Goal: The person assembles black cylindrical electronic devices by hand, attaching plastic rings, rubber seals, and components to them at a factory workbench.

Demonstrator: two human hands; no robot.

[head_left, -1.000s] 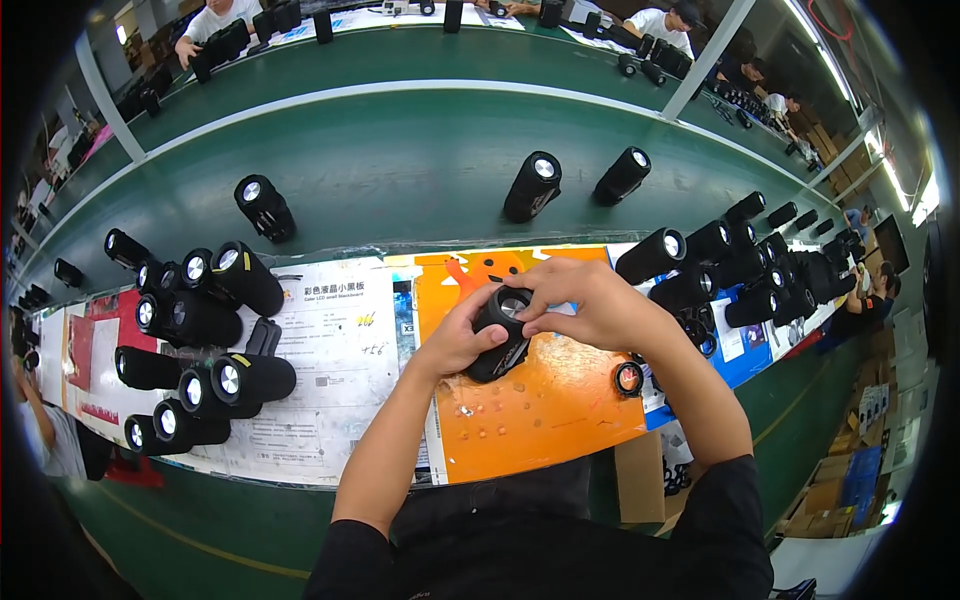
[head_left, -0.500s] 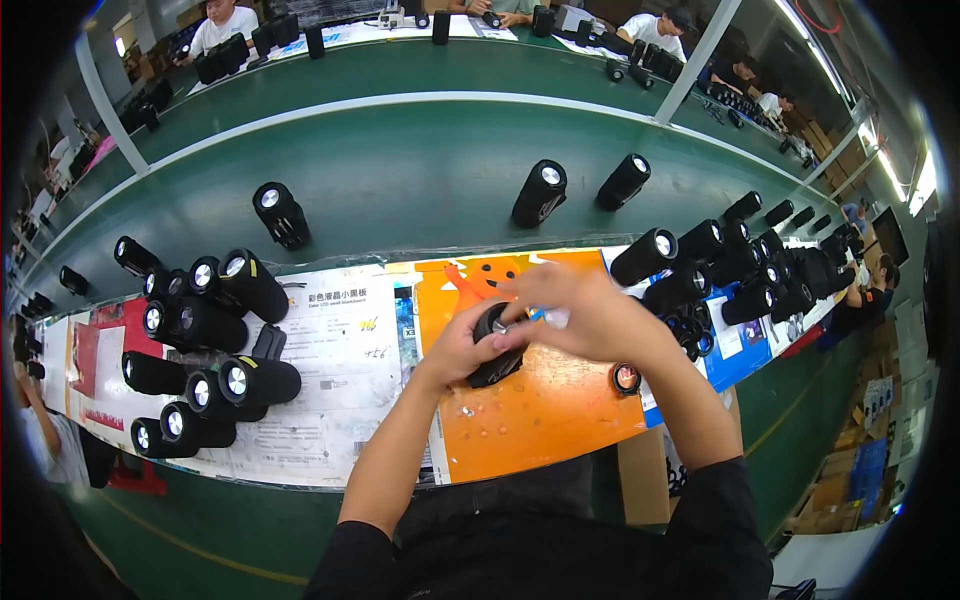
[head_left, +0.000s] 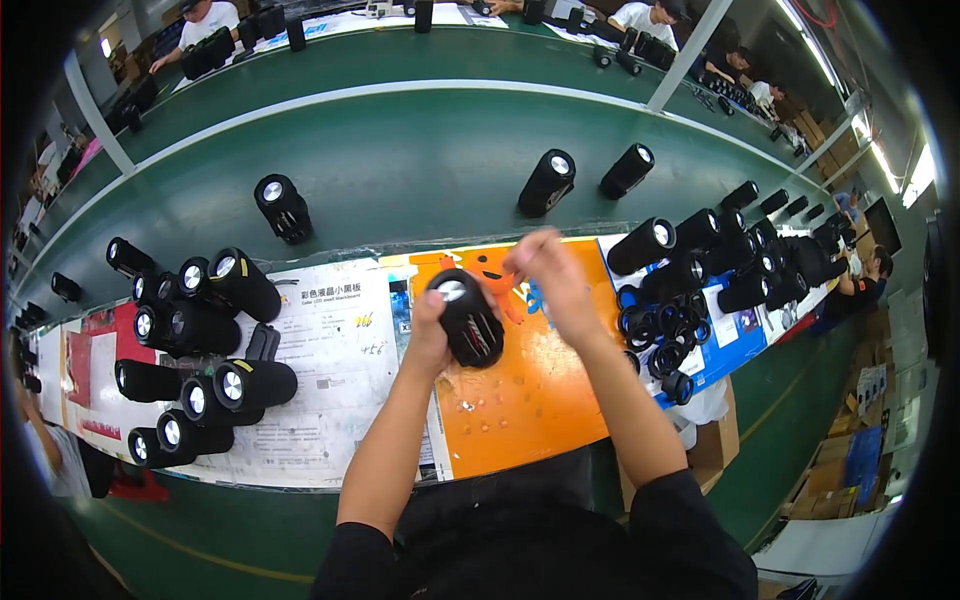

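Note:
A black cylindrical speaker (head_left: 472, 330) with a silver round end stands tilted over the orange board (head_left: 530, 410). My left hand (head_left: 428, 335) is closed round its left side, and the silver end points up toward the far left. My right hand (head_left: 555, 285) is raised to the right of the speaker, apart from it. Motion smears its fingers, so I cannot make out whether anything is between them. Several black rings (head_left: 665, 335) lie piled on the blue sheet beyond my right forearm.
More black speakers (head_left: 255, 385) lie grouped on the white board at the left, and others (head_left: 645, 245) at the right. Three stand on the green conveyor (head_left: 400, 190) ahead. An open carton (head_left: 715, 445) sits below the table's right edge. Co-workers sit across the line.
My right hand has come away from the speaker's end and moved up and right. The speaker, still in my left hand, now shows its silver end and side more fully.

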